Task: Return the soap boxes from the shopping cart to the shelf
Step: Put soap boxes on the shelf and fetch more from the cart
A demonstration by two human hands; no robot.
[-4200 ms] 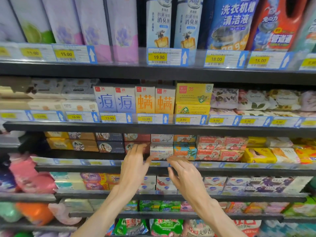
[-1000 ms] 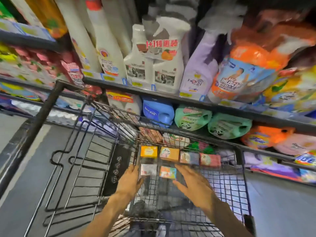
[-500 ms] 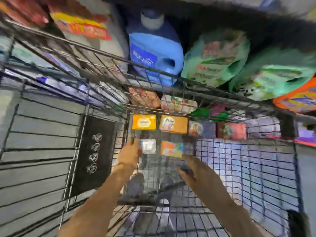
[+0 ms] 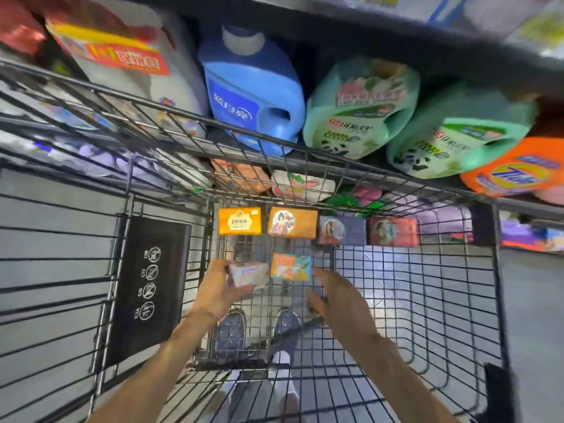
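- Both arms reach down into the cart (image 4: 360, 264), a black wire basket pushed up against a shelf (image 4: 351, 32) of detergent.
- The left hand (image 4: 218, 290) grips a white box (image 4: 247, 274), thumb and fingers curled round its near edges; the box looks raised a little off the wire floor, though I cannot be sure.
- The right hand (image 4: 338, 296) has its fingers loosely bent and holds nothing; its fingertips sit just beside a blue-and-orange box (image 4: 291, 267), and I cannot tell if they touch it.
- Four more boxes lie flat in a row along the cart's far end: a yellow box (image 4: 240, 221), an orange box (image 4: 292, 222), a dark blue box (image 4: 341, 230) and a red box (image 4: 393, 231), each just beside the next.
- Beyond the cart's far rim stand a blue jug (image 4: 253, 87), two green jugs (image 4: 360, 108) and an orange jug (image 4: 518, 169).
- A black sign (image 4: 149, 288) with white icons hangs on the cart's left side.
- The person's shoes (image 4: 232, 329) show through the wire floor.
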